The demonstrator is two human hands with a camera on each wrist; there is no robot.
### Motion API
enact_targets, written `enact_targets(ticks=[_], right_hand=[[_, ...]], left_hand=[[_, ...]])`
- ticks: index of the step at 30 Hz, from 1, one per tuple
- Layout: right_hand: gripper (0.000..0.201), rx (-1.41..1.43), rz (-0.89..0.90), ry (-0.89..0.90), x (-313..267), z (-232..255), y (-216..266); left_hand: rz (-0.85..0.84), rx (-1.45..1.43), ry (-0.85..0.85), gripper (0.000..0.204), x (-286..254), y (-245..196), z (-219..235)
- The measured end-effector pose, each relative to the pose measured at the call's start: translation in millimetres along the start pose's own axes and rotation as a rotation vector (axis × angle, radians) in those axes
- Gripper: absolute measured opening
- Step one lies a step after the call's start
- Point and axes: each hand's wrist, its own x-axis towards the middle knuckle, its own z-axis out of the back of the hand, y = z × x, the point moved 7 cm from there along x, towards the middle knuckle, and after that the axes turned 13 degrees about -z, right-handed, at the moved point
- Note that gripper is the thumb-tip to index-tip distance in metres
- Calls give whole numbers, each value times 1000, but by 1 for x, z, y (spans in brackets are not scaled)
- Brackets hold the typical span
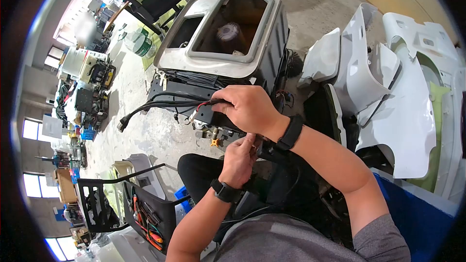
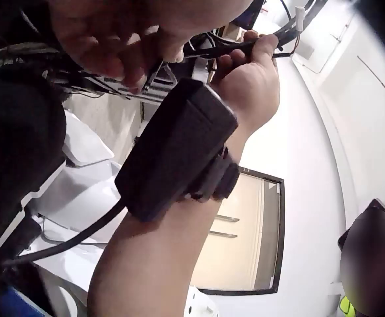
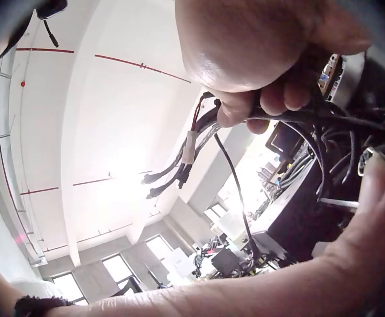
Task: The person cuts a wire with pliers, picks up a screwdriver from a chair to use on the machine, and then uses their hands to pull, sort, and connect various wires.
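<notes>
My right hand (image 1: 252, 109) grips a bundle of black cables (image 1: 165, 101) over the front of a grey-lidded machine body (image 1: 221, 68). Their loose ends hang to the left, with a black plug (image 1: 124, 122) at one tip. A white connector (image 3: 189, 146) on red and black wires hangs beside the bundle in the right wrist view. Just below the right wrist is my left hand (image 1: 237, 161), fingers curled in and thumb up. In the right wrist view its thumb presses on a small, thin, shiny piece (image 3: 366, 158) near the cables; I cannot tell its kind.
White plastic shells (image 1: 354, 73) lie on the floor to the right. A black chair (image 1: 145, 208) with several hand tools on its seat stands at the lower left. Beyond the machine's left side is a large plastic bottle (image 1: 138, 43). An orange valve handle (image 1: 214, 142) sticks out below the cables.
</notes>
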Motion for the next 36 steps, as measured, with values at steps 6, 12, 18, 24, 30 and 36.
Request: enact_targets(ticks=[6, 12, 18, 24, 30, 36], right_hand=[[19, -19, 5, 5, -1, -2, -1], [19, -137, 31, 113, -4, -20, 3], [16, -264, 90, 171, -14, -32, 13], [14, -131, 121, 54, -34, -10, 29], [10, -216, -199, -7, -80, 34, 3], [13, -243, -313, -17, -93, 21, 1]], left_hand=[[-60, -34, -13, 29, -9, -9, -20], [-165, -127, 45, 24, 2, 12, -13], [-146, -352, 115, 21, 4, 15, -17], [-126, -227, 110, 20, 9, 25, -4], [-43, -194, 188, 19, 11, 21, -6], [4, -220, 258, 24, 10, 15, -3]])
